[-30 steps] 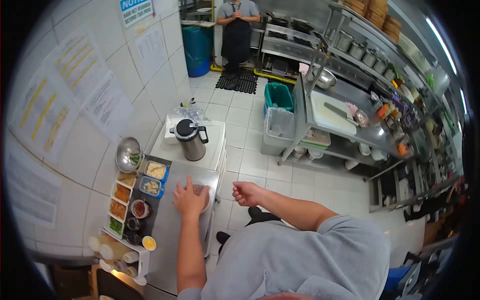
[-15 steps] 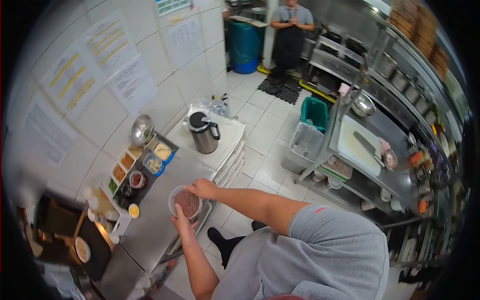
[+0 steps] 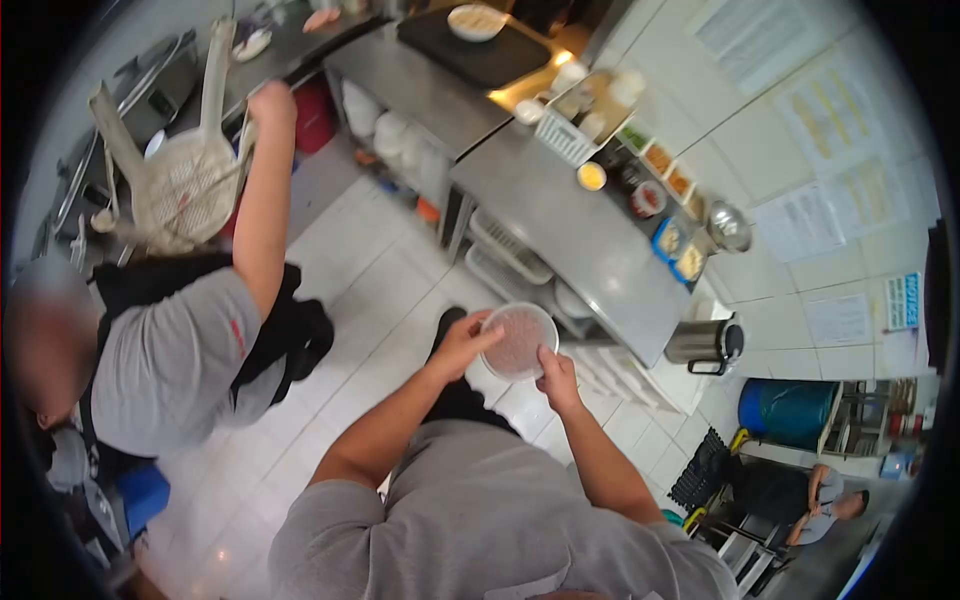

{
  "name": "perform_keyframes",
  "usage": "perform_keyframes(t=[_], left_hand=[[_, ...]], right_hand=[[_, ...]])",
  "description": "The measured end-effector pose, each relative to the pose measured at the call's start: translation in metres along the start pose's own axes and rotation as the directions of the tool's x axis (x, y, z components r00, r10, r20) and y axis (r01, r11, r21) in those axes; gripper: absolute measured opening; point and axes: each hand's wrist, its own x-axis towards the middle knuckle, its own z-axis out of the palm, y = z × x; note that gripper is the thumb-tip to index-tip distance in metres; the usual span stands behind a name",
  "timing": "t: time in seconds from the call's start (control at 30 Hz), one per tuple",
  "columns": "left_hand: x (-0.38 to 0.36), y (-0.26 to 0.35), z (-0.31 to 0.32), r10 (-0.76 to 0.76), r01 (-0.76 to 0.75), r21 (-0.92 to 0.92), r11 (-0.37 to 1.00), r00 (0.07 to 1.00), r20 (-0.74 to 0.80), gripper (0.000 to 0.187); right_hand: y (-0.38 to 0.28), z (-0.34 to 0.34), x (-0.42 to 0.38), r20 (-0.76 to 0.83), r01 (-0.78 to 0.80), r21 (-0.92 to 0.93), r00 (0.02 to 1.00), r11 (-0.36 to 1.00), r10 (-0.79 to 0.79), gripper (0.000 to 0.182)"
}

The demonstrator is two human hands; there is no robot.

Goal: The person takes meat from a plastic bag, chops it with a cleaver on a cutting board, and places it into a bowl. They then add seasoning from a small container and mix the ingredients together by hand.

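Note:
Both my hands hold a round, clear plastic container with reddish-brown contents, out in front of my body. Its top looks hazy, as if a translucent lid covers it. My left hand grips the left rim, thumb laid over the top. On the opposite side my right hand pinches the edge, thumb uppermost. Fingers beneath the container are hidden. The steel counter lies just beyond it, apart from the container.
At left a co-worker reaches toward a pale plastic stool. Along the counter stand ingredient tubs, blue-rimmed boxes, a yellow-filled cup and a steel jug. Another person is at far right. Tiled floor runs below.
My view has swung left, bringing the nearby co-worker into sight. The container has moved away from the counter, and its contents look hazier under the apparent lid. Both hands still hold it.

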Motion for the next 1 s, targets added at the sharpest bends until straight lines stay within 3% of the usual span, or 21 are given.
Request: perform_keyframes(t=[0.07,0.13,0.17,0.23,0.27,0.3,0.37,0.4,0.43,0.47,0.5,0.53,0.6,0.63,0.67,0.7,0.73,0.77,0.83,0.97,1.0], left_hand=[[-0.009,-0.034,-0.041,-0.075,0.075,-0.005,0.997,0.988,-0.132,0.066],[-0.022,-0.021,-0.060,-0.133,0.143,0.038,0.989,0.972,-0.196,0.069],[-0.015,-0.044,-0.084,-0.173,0.206,0.061,0.977,0.923,-0.343,0.067],[0.001,-0.046,-0.099,-0.181,0.190,-0.024,0.981,0.874,-0.451,0.077],[0.020,-0.066,-0.125,-0.205,0.233,-0.009,0.972,0.836,-0.508,0.081],[0.042,-0.088,-0.156,-0.222,0.271,0.003,0.963,0.795,-0.564,0.085],[0.091,-0.124,-0.207,-0.216,0.225,-0.077,0.971,0.697,-0.684,0.089],[0.116,-0.135,-0.231,-0.182,0.147,-0.108,0.983,0.718,-0.672,0.091],[0.143,-0.141,-0.251,-0.184,0.130,-0.129,0.983,0.689,-0.702,0.094],[0.173,-0.143,-0.268,-0.175,0.137,-0.113,0.984,0.635,-0.752,0.094],[0.204,-0.151,-0.292,-0.151,0.123,-0.095,0.988,0.614,-0.775,0.092],[0.235,-0.160,-0.315,-0.127,0.108,-0.078,0.991,0.592,-0.796,0.091],[0.300,-0.166,-0.356,-0.094,0.043,-0.085,0.995,0.570,-0.816,0.088],[0.344,-0.198,-0.400,0.028,-0.073,-0.013,0.997,0.531,-0.847,0.093],[0.371,-0.173,-0.391,0.002,-0.038,-0.019,0.999,0.489,-0.872,0.092],[0.391,-0.148,-0.386,-0.098,0.024,-0.100,0.995,0.532,-0.841,0.088],[0.415,-0.132,-0.382,-0.089,0.039,-0.081,0.996,0.568,-0.818,0.094],[0.443,-0.130,-0.389,-0.012,-0.052,-0.059,0.997,0.637,-0.771,0.094],[0.483,-0.124,-0.403,-0.019,-0.010,-0.040,0.999,0.741,-0.671,0.087],[0.505,-0.140,-0.429,-0.094,0.209,0.154,0.966,0.835,-0.542,0.074],[0.503,-0.148,-0.434,-0.103,0.260,0.219,0.940,0.831,-0.546,0.071]], right_hand=[[0.027,0.025,0.013,-0.012,-0.005,-0.130,1.000,0.991,0.004,0.051],[0.051,0.032,0.036,0.130,0.012,-0.225,0.991,0.974,0.018,0.061],[0.055,0.035,0.034,0.107,-0.024,-0.220,0.993,0.975,0.049,0.061],[0.057,0.037,0.050,0.131,-0.127,-0.112,0.981,0.985,0.142,0.070],[0.070,0.030,0.056,0.039,-0.128,-0.241,0.989,0.962,0.141,0.077],[0.077,0.021,0.055,0.024,-0.140,-0.234,0.988,0.962,0.150,0.077],[0.098,-0.010,0.036,-0.039,-0.057,-0.582,0.998,0.811,0.042,0.078],[0.115,-0.032,0.025,-0.096,-0.158,-0.637,0.987,0.755,0.125,0.076],[0.139,-0.060,0.008,-0.157,-0.256,-0.684,0.966,0.683,0.205,0.075],[0.179,-0.094,-0.016,-0.254,-0.307,-0.674,0.950,0.672,0.180,0.076],[0.200,-0.124,-0.043,-0.379,-0.524,-0.600,0.852,0.604,0.362,0.077],[0.203,-0.140,-0.081,-0.472,-0.567,-0.522,0.814,0.638,0.337,0.078],[0.238,-0.172,-0.162,-0.703,-0.820,-0.270,0.526,0.505,0.479,0.077],[0.288,-0.210,-0.227,-0.685,-0.848,-0.435,0.530,0.302,0.500,0.074],[0.320,-0.225,-0.293,-0.651,-0.798,-0.505,0.603,0.330,0.461,0.070],[0.334,-0.211,-0.347,-0.631,-0.695,-0.684,0.717,0.222,0.297,0.067],[0.301,-0.180,-0.348,-0.709,-0.835,-0.516,0.542,0.192,0.452,0.062],[0.267,-0.149,-0.349,-0.743,-0.935,-0.340,0.334,0.104,0.579,0.058],[0.238,-0.095,-0.340,-0.654,-0.974,-0.203,0.211,0.100,0.726,0.056],[0.204,0.005,-0.250,-0.544,-0.980,-0.061,0.193,0.192,0.817,0.055],[0.200,0.017,-0.225,-0.487,-0.967,0.116,0.144,0.227,0.861,0.056]])
